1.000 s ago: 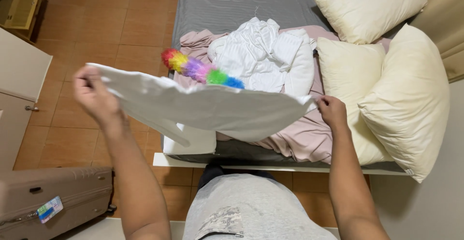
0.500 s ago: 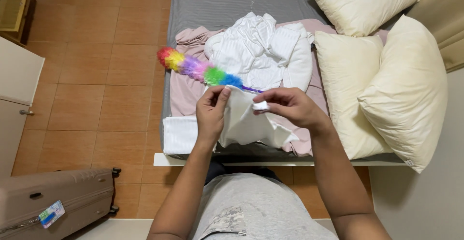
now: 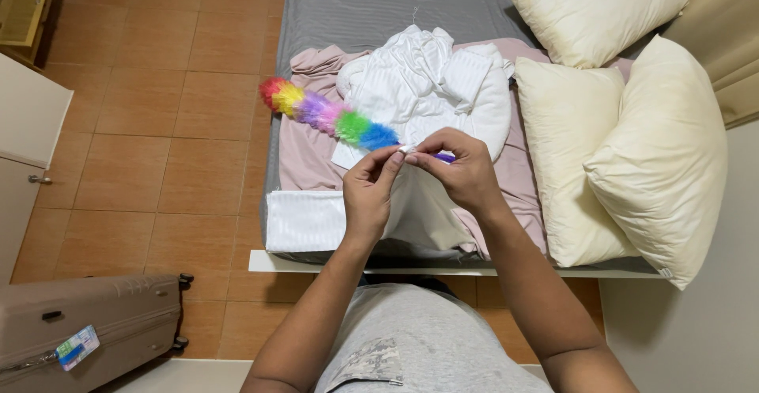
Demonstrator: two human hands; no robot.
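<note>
Bed (image 3: 379, 5): carries all items.
White cloth (image 3: 411, 203): hangs over bed's foot edge; may slip floorward if pinch loosens.
Rainbow duster (image 3: 328, 116): on bed just behind cloth; may snag.
Left hand (image 3: 370, 195), right hand (image 3: 458, 171): both pinching cloth's corners together.

One label only: a small rectangular luggage tag (image 3: 77, 347), white with blue and green patches, lying tilted on the front face of the taupe hard-shell suitcase (image 3: 87, 326) at lower left of my view, on the tiled floor. No packages, signs or screens.
</note>
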